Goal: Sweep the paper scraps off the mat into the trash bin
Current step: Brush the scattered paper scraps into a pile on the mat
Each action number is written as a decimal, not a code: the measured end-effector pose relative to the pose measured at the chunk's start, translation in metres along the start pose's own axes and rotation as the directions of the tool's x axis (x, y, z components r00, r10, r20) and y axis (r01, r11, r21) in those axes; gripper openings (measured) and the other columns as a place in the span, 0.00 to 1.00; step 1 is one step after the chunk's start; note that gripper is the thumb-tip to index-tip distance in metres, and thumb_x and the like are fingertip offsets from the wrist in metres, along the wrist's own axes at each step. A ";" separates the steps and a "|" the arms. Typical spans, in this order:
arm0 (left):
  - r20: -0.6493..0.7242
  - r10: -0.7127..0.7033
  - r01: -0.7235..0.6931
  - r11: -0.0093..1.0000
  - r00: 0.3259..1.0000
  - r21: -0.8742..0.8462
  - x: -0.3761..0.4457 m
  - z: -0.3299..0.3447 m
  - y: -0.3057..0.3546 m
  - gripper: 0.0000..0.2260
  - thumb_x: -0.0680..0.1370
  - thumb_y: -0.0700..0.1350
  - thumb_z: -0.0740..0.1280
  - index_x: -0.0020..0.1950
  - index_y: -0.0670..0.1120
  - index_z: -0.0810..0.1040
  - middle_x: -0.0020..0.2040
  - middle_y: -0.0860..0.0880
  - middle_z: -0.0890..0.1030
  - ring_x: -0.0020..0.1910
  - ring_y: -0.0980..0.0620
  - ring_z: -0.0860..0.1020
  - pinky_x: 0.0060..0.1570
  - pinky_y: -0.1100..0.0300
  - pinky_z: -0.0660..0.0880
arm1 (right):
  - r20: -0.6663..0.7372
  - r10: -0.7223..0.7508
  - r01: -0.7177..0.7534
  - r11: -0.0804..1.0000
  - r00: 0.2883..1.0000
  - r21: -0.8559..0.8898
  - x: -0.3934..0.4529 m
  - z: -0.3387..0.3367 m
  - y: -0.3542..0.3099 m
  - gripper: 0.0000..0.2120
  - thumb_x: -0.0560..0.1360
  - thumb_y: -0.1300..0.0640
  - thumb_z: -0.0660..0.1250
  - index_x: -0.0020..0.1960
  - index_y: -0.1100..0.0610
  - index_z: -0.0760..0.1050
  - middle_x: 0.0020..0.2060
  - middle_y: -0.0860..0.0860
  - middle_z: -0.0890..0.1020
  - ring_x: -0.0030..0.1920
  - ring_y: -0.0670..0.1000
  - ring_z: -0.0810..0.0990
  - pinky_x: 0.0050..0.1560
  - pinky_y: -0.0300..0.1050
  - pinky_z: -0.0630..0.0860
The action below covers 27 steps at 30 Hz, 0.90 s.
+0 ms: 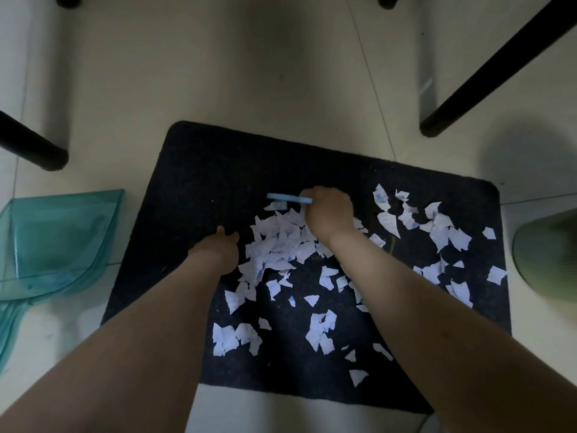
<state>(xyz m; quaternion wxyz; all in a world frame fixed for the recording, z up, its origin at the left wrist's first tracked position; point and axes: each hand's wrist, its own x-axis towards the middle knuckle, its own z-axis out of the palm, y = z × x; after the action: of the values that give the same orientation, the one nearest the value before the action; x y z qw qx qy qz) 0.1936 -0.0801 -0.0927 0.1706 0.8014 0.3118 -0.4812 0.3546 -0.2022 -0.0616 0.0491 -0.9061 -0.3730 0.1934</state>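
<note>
At the far left I see the dustpan (pixel 53 242), teal and see-through, lying on the floor just beside the mat (pixel 199 170), its mouth turned toward the mat's edge; I take that as staging, so a gathered pile can be pushed straight in.

Next comes my left hand (pixel 218 250), low on the mat at the left edge of the main heap. From this angle I see its back and a thumb; it seems to hold nothing, and I read it as a wall to stop scraps sliding past, though I cannot tell how far the fingers are spread.

The scraps (pixel 278 242) are thickest in the mat's middle, with looser ones trailing toward me and a separate scatter on the right side. All are on the mat; none are in the dustpan.

My right hand (pixel 327 210) is curled round a small blue brush (pixel 288 198), whose head sits at the far edge of the heap, placed to drag paper toward me and leftward.

At the far right, the green bin (pixel 546 254) stands on the floor near the mat's right edge, within easy reach for emptying.
</note>
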 end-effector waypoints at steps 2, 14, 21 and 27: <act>-0.026 -0.004 0.003 0.999 1.000 -0.043 -0.004 -0.002 0.002 0.30 0.80 0.34 0.51 0.79 0.51 0.46 0.79 0.45 0.40 0.76 0.40 0.55 0.72 0.45 0.63 | 0.030 -0.011 0.010 1.000 0.999 0.019 -0.012 0.002 0.002 0.12 0.79 0.61 0.56 0.53 0.53 0.78 0.47 0.51 0.80 0.46 0.52 0.79 0.39 0.42 0.72; -0.583 0.181 -0.163 0.983 0.792 0.085 -0.033 -0.005 0.082 0.18 0.75 0.40 0.60 0.65 0.44 0.71 0.65 0.45 0.73 0.67 0.46 0.68 0.68 0.51 0.65 | -0.308 0.348 -0.313 0.936 0.885 0.159 -0.040 -0.045 0.092 0.11 0.80 0.56 0.58 0.54 0.53 0.79 0.45 0.53 0.82 0.45 0.56 0.81 0.37 0.42 0.67; -0.341 0.423 -0.318 0.892 0.840 0.322 -0.028 -0.014 0.163 0.27 0.78 0.42 0.56 0.77 0.46 0.55 0.78 0.49 0.55 0.79 0.49 0.42 0.75 0.42 0.39 | -0.373 0.388 -0.355 0.922 0.843 0.155 -0.020 -0.045 0.165 0.13 0.77 0.62 0.60 0.56 0.54 0.79 0.48 0.56 0.82 0.47 0.58 0.80 0.40 0.43 0.70; -0.232 0.332 -0.253 0.916 0.914 0.313 -0.016 -0.023 0.179 0.25 0.78 0.42 0.54 0.75 0.41 0.57 0.76 0.46 0.62 0.79 0.51 0.44 0.75 0.43 0.40 | -0.272 0.371 -0.383 0.924 0.888 0.010 0.001 -0.043 0.192 0.15 0.77 0.64 0.59 0.59 0.53 0.77 0.51 0.56 0.80 0.49 0.57 0.79 0.41 0.42 0.67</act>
<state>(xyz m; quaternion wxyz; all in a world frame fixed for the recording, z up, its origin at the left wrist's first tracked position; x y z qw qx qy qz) 0.3227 -0.2061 -0.0724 0.0819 0.9149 0.1381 -0.3703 0.4980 -0.3373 -0.0668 0.0407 -0.9798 -0.1842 0.0664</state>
